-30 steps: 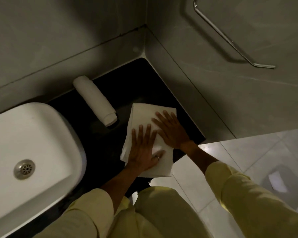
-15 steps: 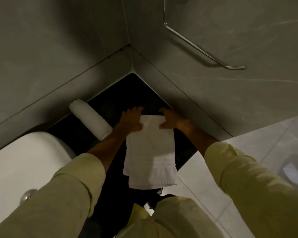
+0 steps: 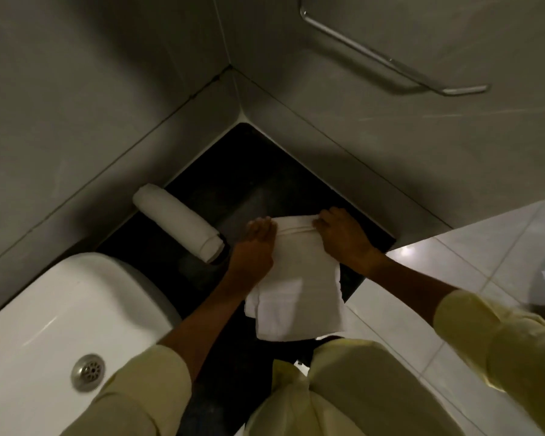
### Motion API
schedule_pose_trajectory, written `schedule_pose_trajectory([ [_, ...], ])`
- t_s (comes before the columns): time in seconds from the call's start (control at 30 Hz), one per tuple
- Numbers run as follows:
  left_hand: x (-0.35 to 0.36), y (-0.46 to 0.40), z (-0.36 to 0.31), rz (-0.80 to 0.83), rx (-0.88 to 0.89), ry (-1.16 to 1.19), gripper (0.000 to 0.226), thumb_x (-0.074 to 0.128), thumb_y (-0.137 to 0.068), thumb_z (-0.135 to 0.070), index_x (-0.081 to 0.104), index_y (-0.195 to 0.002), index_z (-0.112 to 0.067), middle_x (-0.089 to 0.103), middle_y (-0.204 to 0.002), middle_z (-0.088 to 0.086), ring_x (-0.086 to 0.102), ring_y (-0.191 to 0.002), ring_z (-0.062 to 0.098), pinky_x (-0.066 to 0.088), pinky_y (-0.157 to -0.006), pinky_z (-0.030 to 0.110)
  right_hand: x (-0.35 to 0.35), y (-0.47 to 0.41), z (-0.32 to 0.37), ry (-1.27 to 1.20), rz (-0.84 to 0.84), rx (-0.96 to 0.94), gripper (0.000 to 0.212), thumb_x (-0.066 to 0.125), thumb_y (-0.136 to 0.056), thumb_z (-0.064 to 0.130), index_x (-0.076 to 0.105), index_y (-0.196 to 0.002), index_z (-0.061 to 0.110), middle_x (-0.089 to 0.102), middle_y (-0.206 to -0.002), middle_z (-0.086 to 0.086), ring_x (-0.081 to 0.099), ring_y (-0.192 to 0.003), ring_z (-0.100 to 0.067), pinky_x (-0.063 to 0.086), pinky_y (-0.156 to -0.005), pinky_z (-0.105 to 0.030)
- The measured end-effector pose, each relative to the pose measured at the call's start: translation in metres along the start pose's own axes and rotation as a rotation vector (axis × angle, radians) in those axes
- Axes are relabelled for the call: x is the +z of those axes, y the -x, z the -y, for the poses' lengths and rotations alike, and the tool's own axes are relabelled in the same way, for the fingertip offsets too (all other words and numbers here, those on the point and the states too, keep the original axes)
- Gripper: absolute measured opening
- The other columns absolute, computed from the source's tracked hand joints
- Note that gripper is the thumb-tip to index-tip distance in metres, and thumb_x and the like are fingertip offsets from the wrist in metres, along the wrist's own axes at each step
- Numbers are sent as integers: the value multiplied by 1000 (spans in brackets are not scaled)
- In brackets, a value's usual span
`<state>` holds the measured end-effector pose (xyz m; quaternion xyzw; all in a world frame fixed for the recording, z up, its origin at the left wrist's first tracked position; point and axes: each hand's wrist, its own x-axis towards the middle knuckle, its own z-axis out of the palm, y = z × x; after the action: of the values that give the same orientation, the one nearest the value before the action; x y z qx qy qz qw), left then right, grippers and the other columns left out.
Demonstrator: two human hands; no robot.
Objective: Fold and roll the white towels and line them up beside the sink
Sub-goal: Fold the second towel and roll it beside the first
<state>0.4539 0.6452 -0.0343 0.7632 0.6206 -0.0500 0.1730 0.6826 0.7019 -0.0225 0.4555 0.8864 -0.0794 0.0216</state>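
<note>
On the dark counter (image 3: pixel 265 184), the left hand (image 3: pixel 255 247) and right hand (image 3: pixel 343 239) curl fingers over the folded towel's (image 3: pixel 299 278) far edge (a first turn started); a rolled towel (image 3: pixel 178 226) lies beside the sink (image 3: pixel 60 309).

Take the sink (image 3: pixel 44 316) as your landmark. It sits at the left of the counter (image 3: pixel 258 171), and everything else lies to its right. Just right of the sink and toward the back wall lies the rolled towel (image 3: pixel 177 226), one end near the wall, the other pointing toward you. Further right of the sink lies the folded towel (image 3: pixel 296 294), its near end hanging over the counter's front edge. Your left hand (image 3: pixel 255 243) rests on that towel's far left corner, between the rolled towel and your right hand (image 3: pixel 343 237), which rests on its far right corner. High on the wall, well right of the sink, runs the rail (image 3: pixel 390 61).
</note>
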Motion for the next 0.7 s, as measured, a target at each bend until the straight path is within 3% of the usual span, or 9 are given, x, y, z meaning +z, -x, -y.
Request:
schedule_pose_trajectory([
  [0.07,2,10,-10,7,-22,10,67,41,-88,0,17,-150,1,16,-159,22,17,-147,40,9,-122,45,5,13,9,-61,74,106,54,67,-74,1,59,-127,-2,57,-127,-21,54,-111,-39,49,-90,-40],
  [0.1,-3,11,-14,29,-48,15,63,38,-92,-1,15,-151,0,16,-159,20,17,-147,39,12,-121,44,3,14,11,-78,105,138,54,63,-77,2,57,-130,-1,54,-130,-19,51,-114,-37,48,-91,-38],
  [0.2,-25,-7,-11,27,-92,-20,46,37,-98,-6,38,-144,-9,41,-149,15,43,-134,33,35,-110,39,-14,-4,9,-147,160,167,30,58,-79,0,67,-107,5,63,-112,-16,59,-102,-32,47,-75,-33],
  [0.27,-46,-26,-8,14,-127,-30,37,45,-96,-10,55,-131,-14,57,-132,13,55,-119,31,43,-100,38,-26,-26,-1,-204,210,234,20,57,-81,-1,66,-96,9,66,-108,-15,64,-97,-31,51,-73,-32],
  [0.33,-56,-43,-3,47,-143,23,40,56,-92,-14,54,-132,-17,55,-133,13,52,-122,33,41,-104,40,-32,-45,-10,-235,305,259,41,64,-82,4,62,-123,10,59,-126,-15,60,-110,-32,53,-89,-38],
  [0.4,-62,-54,3,135,-92,85,46,67,-84,-13,59,-129,-17,56,-133,12,51,-122,32,40,-106,37,-40,-54,-14,-202,427,210,61,73,-78,14,53,-135,14,48,-132,-14,53,-116,-33,51,-92,-39],
  [0.53,-70,-62,17,278,-62,267,36,75,-71,-6,71,-106,-14,67,-115,9,63,-105,25,50,-86,26,-47,-50,-18,-177,496,96,55,76,-68,27,60,-120,16,50,-118,-9,55,-101,-29,48,-74,-34],
  [0.6,-70,-61,19,276,-49,255,36,78,-69,-7,72,-102,-16,69,-110,7,65,-100,22,51,-82,24,-47,-40,-20,-251,460,81,52,73,-60,34,61,-109,21,57,-110,-5,58,-91,-23,53,-70,-34],
  [0.7,-67,-55,18,186,0,204,33,79,-69,-10,74,-100,-18,73,-105,5,69,-95,20,56,-84,27,-45,-21,-21,-378,309,84,33,72,-69,29,64,-99,17,63,-99,-3,59,-82,-18,55,-70,-35],
])
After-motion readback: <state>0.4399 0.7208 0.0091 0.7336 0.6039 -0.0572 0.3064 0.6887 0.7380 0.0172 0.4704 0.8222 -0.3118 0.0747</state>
